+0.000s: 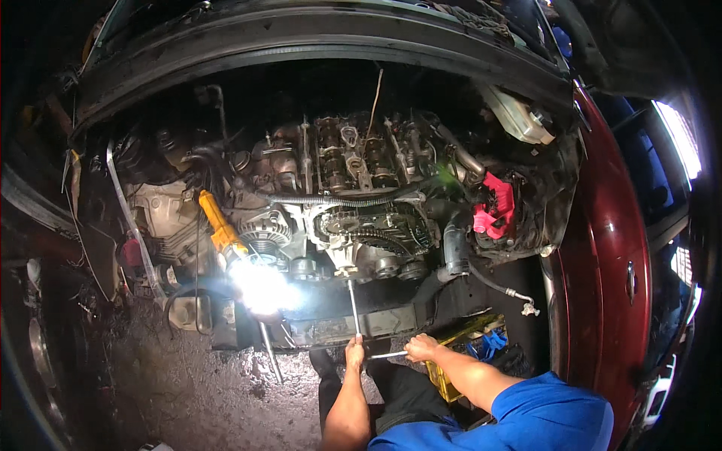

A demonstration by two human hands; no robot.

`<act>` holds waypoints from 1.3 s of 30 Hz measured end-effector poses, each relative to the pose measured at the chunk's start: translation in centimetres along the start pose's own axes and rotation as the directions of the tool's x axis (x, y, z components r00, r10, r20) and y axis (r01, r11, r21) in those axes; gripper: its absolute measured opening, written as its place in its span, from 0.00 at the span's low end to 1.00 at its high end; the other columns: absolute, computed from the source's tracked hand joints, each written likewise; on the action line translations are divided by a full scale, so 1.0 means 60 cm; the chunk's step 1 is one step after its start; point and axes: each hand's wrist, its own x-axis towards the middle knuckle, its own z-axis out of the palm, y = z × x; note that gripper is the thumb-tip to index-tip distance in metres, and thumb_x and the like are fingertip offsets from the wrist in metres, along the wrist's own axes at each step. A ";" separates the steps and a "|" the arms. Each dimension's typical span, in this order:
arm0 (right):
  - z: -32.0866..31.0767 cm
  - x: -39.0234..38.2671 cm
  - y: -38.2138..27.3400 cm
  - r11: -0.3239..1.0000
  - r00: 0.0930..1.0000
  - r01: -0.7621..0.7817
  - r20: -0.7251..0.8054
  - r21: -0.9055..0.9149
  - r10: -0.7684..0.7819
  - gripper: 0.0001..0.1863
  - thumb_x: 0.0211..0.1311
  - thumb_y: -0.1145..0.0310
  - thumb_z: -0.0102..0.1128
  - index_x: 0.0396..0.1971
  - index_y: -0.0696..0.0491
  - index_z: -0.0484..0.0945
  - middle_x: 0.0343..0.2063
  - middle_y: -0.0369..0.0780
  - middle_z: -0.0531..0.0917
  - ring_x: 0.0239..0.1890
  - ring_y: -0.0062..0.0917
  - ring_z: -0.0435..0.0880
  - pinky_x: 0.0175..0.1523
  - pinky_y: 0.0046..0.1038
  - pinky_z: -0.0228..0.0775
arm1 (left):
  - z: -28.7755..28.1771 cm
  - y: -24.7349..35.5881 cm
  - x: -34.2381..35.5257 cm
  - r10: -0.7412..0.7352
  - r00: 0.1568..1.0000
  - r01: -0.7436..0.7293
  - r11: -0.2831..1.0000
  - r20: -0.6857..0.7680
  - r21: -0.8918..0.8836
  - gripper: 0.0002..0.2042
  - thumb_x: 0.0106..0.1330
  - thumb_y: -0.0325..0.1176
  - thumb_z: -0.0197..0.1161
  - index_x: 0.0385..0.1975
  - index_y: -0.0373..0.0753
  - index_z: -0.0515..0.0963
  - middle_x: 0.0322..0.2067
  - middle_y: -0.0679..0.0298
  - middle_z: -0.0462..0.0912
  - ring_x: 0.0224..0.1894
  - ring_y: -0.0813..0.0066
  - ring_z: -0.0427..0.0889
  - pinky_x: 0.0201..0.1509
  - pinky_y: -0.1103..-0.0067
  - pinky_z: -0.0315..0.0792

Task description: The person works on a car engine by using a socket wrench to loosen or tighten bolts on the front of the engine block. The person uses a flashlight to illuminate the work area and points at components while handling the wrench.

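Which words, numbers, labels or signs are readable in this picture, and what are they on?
None that I can read.
Engine: any markings are too small, dark or blurred.
Metal rod in the left hand: no readable writing.
Yellow lamp: no readable writing, and its bright end is all glare.
Red car: no readable sign.

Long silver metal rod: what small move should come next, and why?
Probably a turn of the short silver metal handle by the right hand, with the left hand steadying the long silver metal rod: the left hand grips its near end, its far end appears to meet the grey metal engine, and the right hand holds the handle.
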 end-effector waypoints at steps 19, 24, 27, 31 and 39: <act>-0.105 0.007 -0.133 0.970 0.984 -0.149 0.071 -0.193 0.165 0.10 0.43 0.64 0.59 0.26 0.51 0.84 0.28 0.42 0.85 0.32 0.32 0.85 0.35 0.36 0.76 | -0.024 0.041 -0.026 0.007 1.000 -0.002 0.984 0.028 -0.177 0.20 0.67 0.48 0.52 0.37 0.33 0.78 0.28 0.64 0.78 0.34 0.75 0.77 0.40 0.76 0.68; -0.100 -0.015 -0.109 0.983 0.992 -0.128 -0.011 -0.133 0.127 0.09 0.40 0.66 0.59 0.23 0.52 0.83 0.26 0.45 0.84 0.31 0.36 0.85 0.35 0.38 0.76 | 0.000 0.061 -0.041 -0.082 0.986 0.117 0.960 0.147 -0.253 0.17 0.68 0.46 0.51 0.35 0.38 0.79 0.26 0.67 0.77 0.29 0.78 0.70 0.35 0.78 0.65; -0.107 -0.010 -0.109 0.991 0.995 -0.095 0.007 -0.091 0.096 0.09 0.38 0.68 0.58 0.22 0.54 0.82 0.24 0.47 0.83 0.30 0.39 0.84 0.36 0.39 0.76 | -0.006 0.042 -0.022 -0.093 0.987 0.125 0.956 0.131 -0.264 0.17 0.68 0.46 0.51 0.33 0.39 0.79 0.23 0.70 0.75 0.25 0.80 0.69 0.30 0.80 0.63; -0.104 -0.015 -0.099 0.996 0.997 -0.074 0.024 -0.040 0.075 0.09 0.37 0.68 0.58 0.21 0.55 0.82 0.23 0.47 0.83 0.29 0.39 0.84 0.36 0.39 0.76 | -0.006 0.037 -0.018 -0.091 0.970 0.142 0.966 0.225 -0.218 0.18 0.69 0.46 0.50 0.33 0.38 0.79 0.24 0.69 0.75 0.26 0.79 0.69 0.31 0.79 0.64; -0.089 -0.009 -0.081 0.998 0.999 -0.054 -0.004 0.014 0.054 0.08 0.39 0.67 0.58 0.21 0.54 0.82 0.23 0.47 0.83 0.30 0.40 0.84 0.36 0.39 0.75 | 0.002 0.021 -0.006 -0.091 0.988 0.122 0.955 0.124 -0.271 0.16 0.68 0.47 0.49 0.25 0.44 0.76 0.16 0.72 0.68 0.16 0.81 0.63 0.20 0.80 0.56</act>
